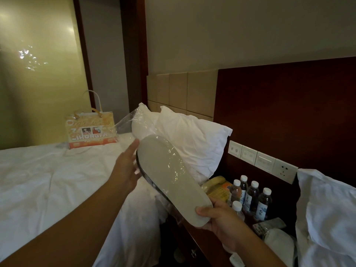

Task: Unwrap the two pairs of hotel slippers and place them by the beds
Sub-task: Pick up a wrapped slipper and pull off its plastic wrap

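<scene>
Plastic-wrapped slippers (170, 171) in right hand (221, 218)

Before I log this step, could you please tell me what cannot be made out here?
Head view:
- wrapped slippers: one sole shows; the rest lies behind it.
- telephone: partly hidden by the slippers.
- bottles: labels too small to read.
- white wrapped bundle: crossed by the right arm, dim.

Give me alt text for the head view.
The right hand grips the heel end of a plastic-wrapped pair of slippers; the left hand touches its side with straight fingers. Behind: a white bed, pillow, and nightstand with water bottles.
</scene>
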The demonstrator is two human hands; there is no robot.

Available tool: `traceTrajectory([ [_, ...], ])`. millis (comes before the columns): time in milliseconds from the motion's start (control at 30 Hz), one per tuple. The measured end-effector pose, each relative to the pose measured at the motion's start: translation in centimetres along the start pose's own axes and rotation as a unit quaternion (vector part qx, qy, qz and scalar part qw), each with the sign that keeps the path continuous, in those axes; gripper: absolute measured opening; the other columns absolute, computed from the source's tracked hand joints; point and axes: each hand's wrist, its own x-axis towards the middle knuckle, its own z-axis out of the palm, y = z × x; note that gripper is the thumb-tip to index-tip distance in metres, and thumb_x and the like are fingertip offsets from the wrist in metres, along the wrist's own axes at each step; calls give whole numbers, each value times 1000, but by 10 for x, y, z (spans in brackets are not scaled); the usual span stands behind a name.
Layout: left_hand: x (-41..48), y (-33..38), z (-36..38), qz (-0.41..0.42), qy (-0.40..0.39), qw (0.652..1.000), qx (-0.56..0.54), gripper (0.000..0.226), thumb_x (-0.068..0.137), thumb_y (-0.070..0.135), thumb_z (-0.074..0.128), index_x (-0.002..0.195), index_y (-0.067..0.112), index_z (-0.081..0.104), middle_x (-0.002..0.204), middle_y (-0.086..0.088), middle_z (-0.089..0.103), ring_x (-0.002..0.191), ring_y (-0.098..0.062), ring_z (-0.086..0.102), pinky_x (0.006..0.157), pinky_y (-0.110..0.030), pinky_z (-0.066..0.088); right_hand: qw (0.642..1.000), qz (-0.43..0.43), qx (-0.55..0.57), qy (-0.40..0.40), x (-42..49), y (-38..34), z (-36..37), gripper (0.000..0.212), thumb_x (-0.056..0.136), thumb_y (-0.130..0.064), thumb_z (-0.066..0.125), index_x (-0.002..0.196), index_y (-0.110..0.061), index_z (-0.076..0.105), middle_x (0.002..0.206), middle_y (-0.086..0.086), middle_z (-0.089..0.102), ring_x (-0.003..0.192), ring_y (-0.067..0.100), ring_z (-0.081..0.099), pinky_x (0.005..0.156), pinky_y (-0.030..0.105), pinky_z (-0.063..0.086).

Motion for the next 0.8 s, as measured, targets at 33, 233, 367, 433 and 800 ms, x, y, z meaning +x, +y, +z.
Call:
traceTrajectory([
  [33,-5,-8,2,-8,-18,1000,10,54,64,53,79,110,29,65,112,-1,70,102,-24,66,76,-40,56,1000,-1,2,-1,1,0,1,48,76,-3,73,122,-9,61,117,16,70,106,35,67,74,40,57],
  [233,-30,-50,20,-72,-93,993,-28,38,62,27,81,96,13,75,102,-11,75,87,-25,73,78,-40,60,1000,-7,-2,-6,3,-2,5,44,79,-1,70,121,-8,62,115,16,71,106,36,67,73,40,57],
  [367,-27,-42,20,-29,-72,996,-44,46,66,23,78,110,12,68,104,-13,74,89,-27,72,74,-39,60,1000,-5,-1,-10,-1,-1,2,46,77,-2,73,122,-8,62,117,17,70,107,38,66,74,41,57],
  [433,-23,-35,19,-11,-69,997,-40,49,70,24,76,117,13,65,110,-14,72,96,-30,69,87,-46,54,1000,-2,-8,-14,-3,-2,0,49,75,-4,75,122,-10,62,117,16,70,107,37,66,73,40,57],
  [800,-31,-30,21,-19,-93,995,27,55,61,39,81,111,20,67,103,-7,75,95,-27,69,74,-41,59,992,-1,-127,-11,-2,-30,17,51,59,-29,91,106,-24,72,104,5,76,95,26,72,79,41,59],
])
